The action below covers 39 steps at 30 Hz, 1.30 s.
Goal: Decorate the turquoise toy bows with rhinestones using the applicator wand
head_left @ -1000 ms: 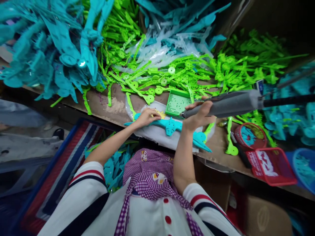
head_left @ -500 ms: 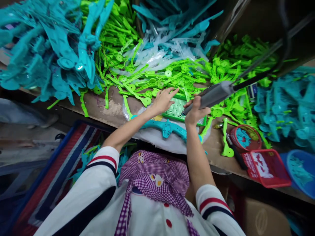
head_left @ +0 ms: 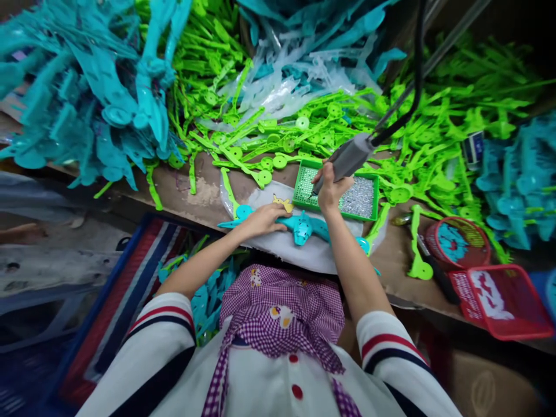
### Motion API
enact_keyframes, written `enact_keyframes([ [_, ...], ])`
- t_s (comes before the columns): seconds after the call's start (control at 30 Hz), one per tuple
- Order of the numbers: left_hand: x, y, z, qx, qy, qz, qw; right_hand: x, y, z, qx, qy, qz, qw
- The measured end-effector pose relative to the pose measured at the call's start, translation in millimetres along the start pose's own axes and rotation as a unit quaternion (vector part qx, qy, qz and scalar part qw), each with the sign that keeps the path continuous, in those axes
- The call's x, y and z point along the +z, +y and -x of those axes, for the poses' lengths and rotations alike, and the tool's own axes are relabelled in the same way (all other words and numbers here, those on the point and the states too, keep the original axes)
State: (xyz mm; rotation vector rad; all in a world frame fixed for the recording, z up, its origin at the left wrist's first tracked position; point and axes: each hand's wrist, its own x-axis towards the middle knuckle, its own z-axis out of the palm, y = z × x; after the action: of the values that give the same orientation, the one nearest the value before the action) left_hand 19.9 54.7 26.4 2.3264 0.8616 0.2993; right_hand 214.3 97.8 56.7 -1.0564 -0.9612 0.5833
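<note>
My right hand (head_left: 332, 188) is wrapped round a grey electric screwdriver (head_left: 350, 155), its tip pointing down into the left side of a green basket (head_left: 301, 179). Small silver screws (head_left: 359, 197) lie heaped at the basket's right end. Nearer me, a long teal plastic part (head_left: 303, 227) with a raised, dark-holed middle lies across a white cloth (head_left: 278, 188). My left hand (head_left: 263, 221) grips its left arm, thumb on the near side and fingers over the top. A lime-green piece (head_left: 226, 188) stands out at its left end.
Lime-green plastic pieces (head_left: 269, 139) are heaped behind the basket. Teal parts pile up at the left (head_left: 95, 98) and right (head_left: 516, 191). A round red basket (head_left: 482, 255) and a red tray (head_left: 521, 333) stand at the right. The screwdriver's black cable (head_left: 399, 124) hangs from above.
My left hand has come down from above the green basket onto the teal part's left arm. My right hand and screwdriver have shifted slightly left, and the screws now show.
</note>
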Motion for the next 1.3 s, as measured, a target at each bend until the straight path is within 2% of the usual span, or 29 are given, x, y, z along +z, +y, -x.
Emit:
enact_keyframes([
  [0.33, -6.4, 8.9, -0.6, -0.033, -0.02, 0.033, 0.999, -1.2, 8.5, 0.5, 0.004, -0.012, 0.007, 1.0],
  [0.57, -9.7, 10.1, -2.4, -0.031, -0.015, 0.032, 0.999, -1.1, 8.9, -0.7, 0.012, -0.025, 0.033, 0.999],
  [0.67, -11.1, 11.4, -2.5, -0.031, -0.018, 0.033, 0.999, -2.4, -0.5, -4.5, 0.011, -0.011, 0.044, 0.999],
  [0.83, -7.6, 12.1, -1.0, -0.042, -0.005, 0.03, 0.999, -11.9, -38.8, 7.7, -0.008, 0.029, -0.008, 1.0],
  [1.0, -2.4, 11.3, -1.2, -0.043, 0.006, 0.023, 0.999, -12.0, -60.4, 40.0, 0.051, -0.051, -0.061, 0.996],
  [1.07, -1.7, 11.3, -1.6, -0.046, 0.006, 0.022, 0.999, -9.7, -58.9, 46.7, 0.072, -0.069, -0.058, 0.993],
  [1.3, -3.2, 13.1, -1.3, -0.052, 0.007, 0.025, 0.998, -7.4, -39.8, 48.1, 0.075, -0.074, -0.049, 0.993],
])
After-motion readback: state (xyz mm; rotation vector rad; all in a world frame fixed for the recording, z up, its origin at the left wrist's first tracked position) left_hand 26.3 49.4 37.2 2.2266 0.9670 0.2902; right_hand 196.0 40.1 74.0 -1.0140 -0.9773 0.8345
